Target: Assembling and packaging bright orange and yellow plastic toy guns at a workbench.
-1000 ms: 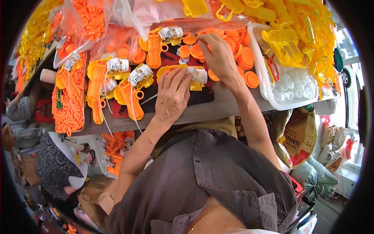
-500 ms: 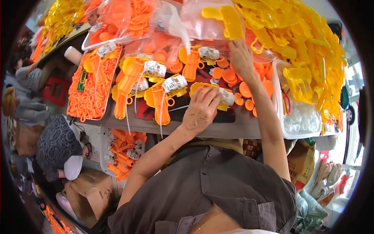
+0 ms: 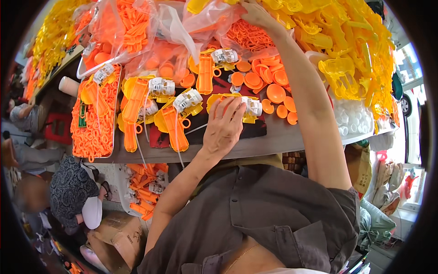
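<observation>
My left hand [image 3: 223, 125] lies over a yellow toy-gun-like plastic shell [image 3: 212, 100], its fingers curled on it at the table's front. A white printed cylinder [image 3: 252, 106] is set in the shell's right end. Far out at the top edge, my right hand [image 3: 258, 14] reaches past the bags, with yellow plastic [image 3: 231, 1] close by its fingertips. The fingers are partly cut off, so I cannot tell whether they grip it. To the left of my left hand lie several similar yellow shells, each with an orange piece [image 3: 175, 130] and a white cylinder [image 3: 187, 100].
An orange-filled tray [image 3: 113, 141] stands at the left. Orange discs [image 3: 276, 93] lie right of my left hand. Yellow shells [image 3: 351, 41] pile up at the right, above a tub of white caps [image 3: 353, 116]. Clear bags [image 3: 175, 25] cover the back. Another person [image 3: 73, 189] sits at lower left.
My right hand has moved farther away and to the left, and the yellow shell at its fingers has left its former spot. My left hand stays on its shell. The view has shifted slightly.
</observation>
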